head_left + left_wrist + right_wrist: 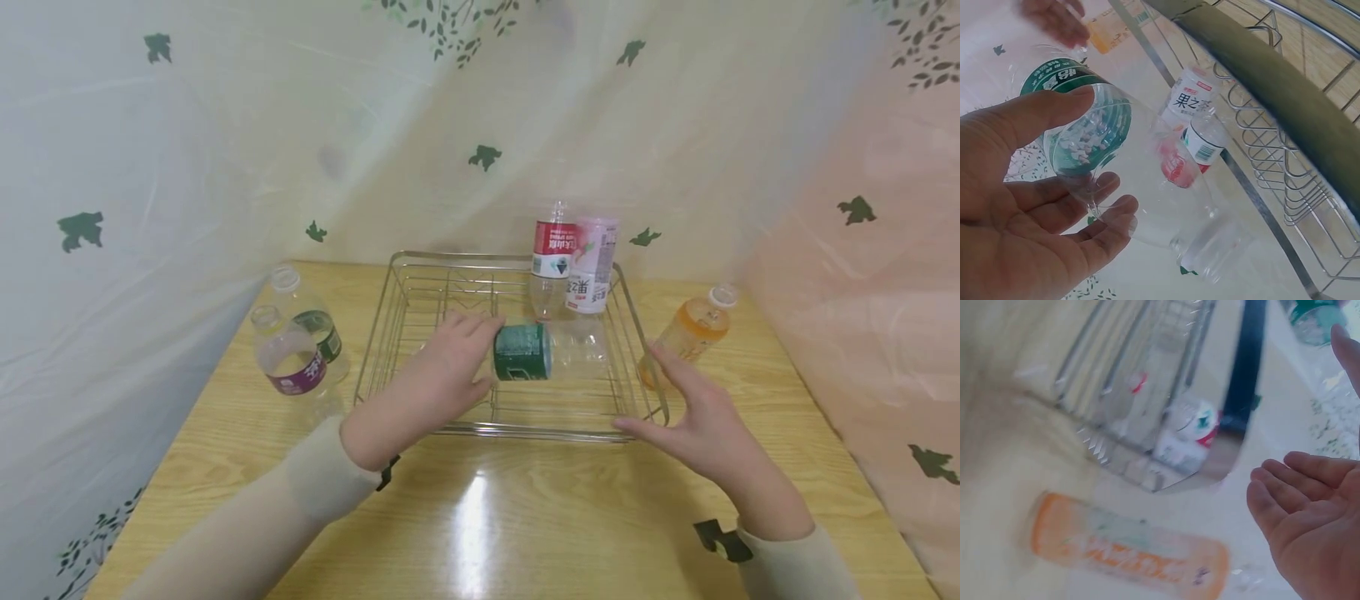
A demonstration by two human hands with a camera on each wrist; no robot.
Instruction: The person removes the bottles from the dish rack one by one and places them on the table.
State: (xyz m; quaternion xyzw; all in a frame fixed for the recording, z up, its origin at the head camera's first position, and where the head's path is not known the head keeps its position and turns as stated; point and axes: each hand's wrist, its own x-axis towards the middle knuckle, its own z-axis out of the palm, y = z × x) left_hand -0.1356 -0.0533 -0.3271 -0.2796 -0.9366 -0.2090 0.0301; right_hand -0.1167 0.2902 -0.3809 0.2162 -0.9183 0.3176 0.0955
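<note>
My left hand (442, 362) holds a clear plastic bottle with a green label (522, 352), tipped on its side above the wire basket (525, 432). In the left wrist view, thumb and fingers wrap around the labelled part of this bottle (1154, 169). At the basket's front right corner is my right hand (708, 421), thumb and fingers spread, holding nothing. An orange-labelled bottle (693, 329) stands just beyond those fingers, outside the basket. Inside the basket, a red-labelled bottle (555, 250) and a pink and white bottle (592, 267) stand upright at the back right.
Left of the basket, a purple-labelled bottle (298, 375) and another clear bottle with a green label (322, 333) stand on the wooden table (420, 533). A patterned curtain (360, 142) hangs behind and along both sides.
</note>
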